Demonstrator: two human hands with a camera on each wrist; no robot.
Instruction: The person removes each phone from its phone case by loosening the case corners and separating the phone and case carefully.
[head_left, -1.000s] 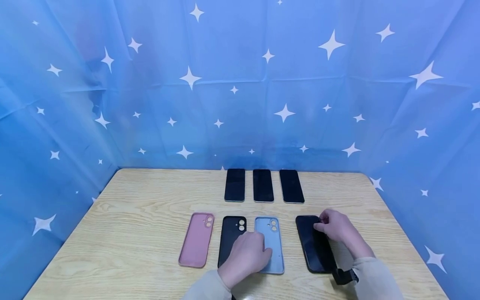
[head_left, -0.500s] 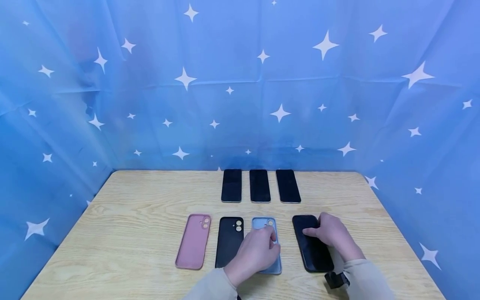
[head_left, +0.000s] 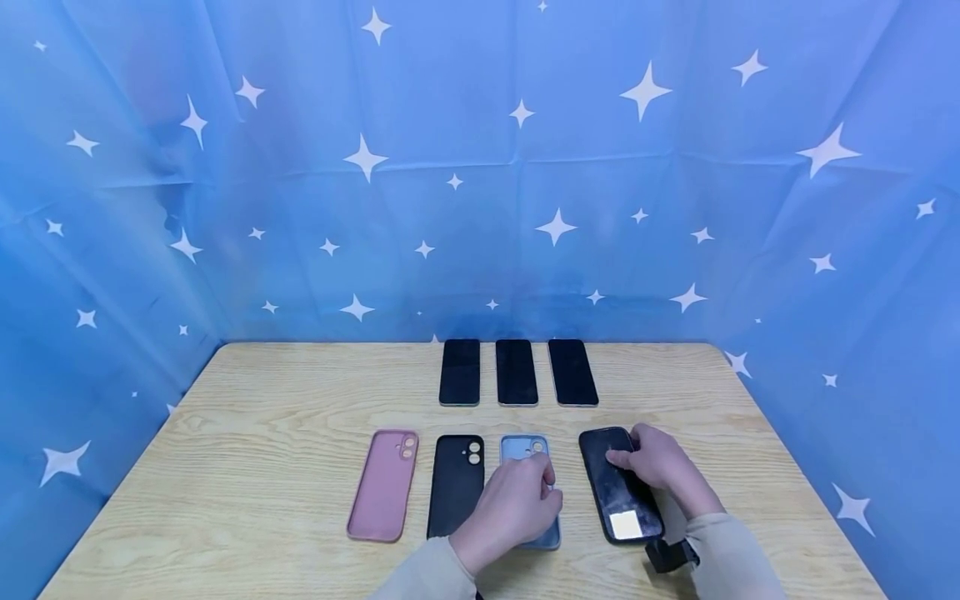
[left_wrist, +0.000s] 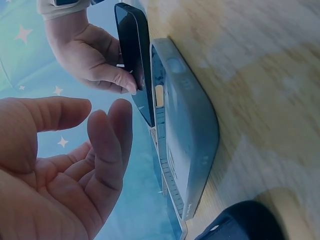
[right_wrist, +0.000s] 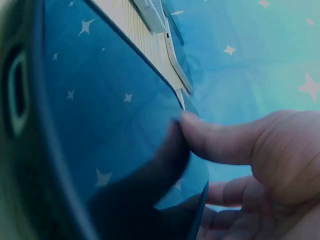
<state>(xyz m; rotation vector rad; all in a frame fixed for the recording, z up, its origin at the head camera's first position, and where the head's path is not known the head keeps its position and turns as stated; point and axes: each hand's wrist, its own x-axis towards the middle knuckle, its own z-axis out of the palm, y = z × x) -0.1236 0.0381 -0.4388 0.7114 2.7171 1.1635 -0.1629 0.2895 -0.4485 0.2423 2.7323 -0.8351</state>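
My right hand (head_left: 663, 467) grips a phone in a black case (head_left: 611, 479) by its right edge. In the right wrist view the thumb (right_wrist: 215, 140) lies on the dark screen, with the other fingers at the edge, partly hidden. A bright patch reflects near the phone's lower end. My left hand (head_left: 513, 504) hovers over a light blue phone case (head_left: 551, 533) and hides its middle. Seen from the left wrist, that hand's thumb and fingers are apart, loosely bent, holding nothing; the light blue case (left_wrist: 200, 125) lies on the table beside them.
Left of the blue case lie a black phone case (head_left: 455, 483) and a pink phone case (head_left: 382, 487), insides up. Three phones lie in a row at the table's back: left phone (head_left: 460, 372), middle phone (head_left: 517, 372), right phone (head_left: 573, 372). A starry blue curtain (head_left: 450, 208) hangs behind.
My left hand has moved right and away from me, over the light blue case. The right thumb has slid further onto the phone's screen, where a bright reflection now shows.
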